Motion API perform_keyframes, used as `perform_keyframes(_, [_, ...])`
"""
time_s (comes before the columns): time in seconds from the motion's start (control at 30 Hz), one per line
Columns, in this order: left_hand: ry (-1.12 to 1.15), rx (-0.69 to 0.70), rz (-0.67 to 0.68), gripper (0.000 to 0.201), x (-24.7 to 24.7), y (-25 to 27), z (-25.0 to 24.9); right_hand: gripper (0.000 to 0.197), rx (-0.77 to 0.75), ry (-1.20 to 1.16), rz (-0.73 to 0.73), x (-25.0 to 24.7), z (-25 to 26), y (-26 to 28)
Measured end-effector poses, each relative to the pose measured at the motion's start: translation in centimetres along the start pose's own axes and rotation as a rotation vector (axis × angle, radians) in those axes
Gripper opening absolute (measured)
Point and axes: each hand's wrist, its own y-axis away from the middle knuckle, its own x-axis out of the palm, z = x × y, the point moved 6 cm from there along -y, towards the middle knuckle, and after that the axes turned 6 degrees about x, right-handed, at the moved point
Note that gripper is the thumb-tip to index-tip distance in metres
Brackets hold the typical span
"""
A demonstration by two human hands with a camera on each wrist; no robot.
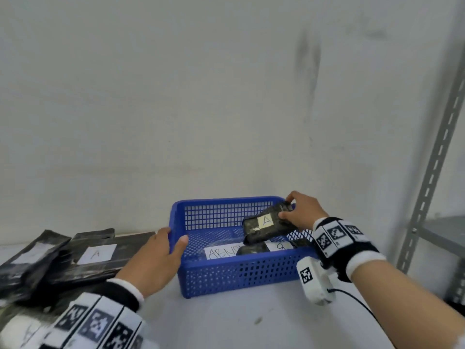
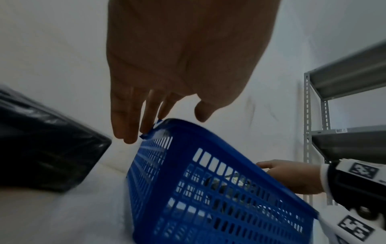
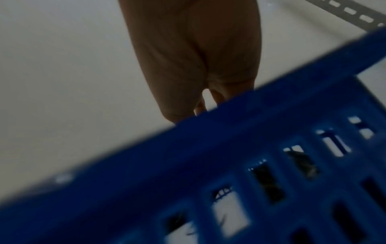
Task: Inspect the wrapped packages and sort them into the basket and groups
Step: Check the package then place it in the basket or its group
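Item: package marked A — pinched at its far end by the right hand and tilted above the blue basket; I judged it ready for lowering. Left hand: fingers straight against the basket wall, steadying. Beneath lay a dark package — possible obstruction. Left on the worktop: stacked packages.

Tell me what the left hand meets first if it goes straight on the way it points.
Likely the blue basket's left rim, which the left hand straddles, thumb inside, fingers outside; beyond lies only the wall.
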Motion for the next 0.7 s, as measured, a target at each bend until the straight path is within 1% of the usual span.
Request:
perform_keyframes(0.1, [-0.004, 0.015, 0.016, 0.061, 1.1, 0.1, 0.3, 0.043, 0.005, 0.228, 0.094, 1.0, -0.8, -0.9])
perform_keyframes(0.17, [0.024, 0.027, 0.004, 0.059, 1.5, 0.2, 0.3, 0.045, -0.011, 0.362, 0.115, 1.5, -0.9, -1.1])
perform_keyframes(0.23, [0.035, 0.045, -0.006, 0.058, 1.7, 0.4, 0.1, 0.045, -0.043, 0.436, 0.118, 2.0, -0.8, -1.5])
perform_keyframes(0.33, [0.003, 0.059, 0.0, 0.056, 1.7, 0.6, -0.1, 0.037, -0.097, 0.505, 0.116, 2.6, -0.6, -1.9])
perform_keyframes(0.43, [-0.039, 0.05, -0.009, 0.055, 1.6, 0.6, -0.2, 0.03, -0.096, 0.658, 0.155, 3.4, -0.6, -2.4])
perform_keyframes(0.53, [-0.055, 0.021, 0.006, 0.056, 1.6, 0.4, 0.0, 0.031, -0.106, 0.705, 0.188, 3.5, -0.6, -2.4])
perform_keyframes(0.6, [-0.064, -0.004, 0.041, 0.06, 1.4, 0.8, 0.2, 0.031, -0.118, 0.709, 0.213, 3.2, -0.6, -1.6])
perform_keyframes(0.67, [-0.08, -0.01, 0.074, 0.062, 0.7, 1.6, 0.0, 0.03, -0.123, 0.634, 0.189, 2.1, -0.2, -0.5])
perform_keyframes(0.7, [-0.097, 0.001, 0.073, 0.06, 0.0, 2.1, -0.1, 0.029, -0.128, 0.56, 0.153, 1.3, 0.0, 0.1])
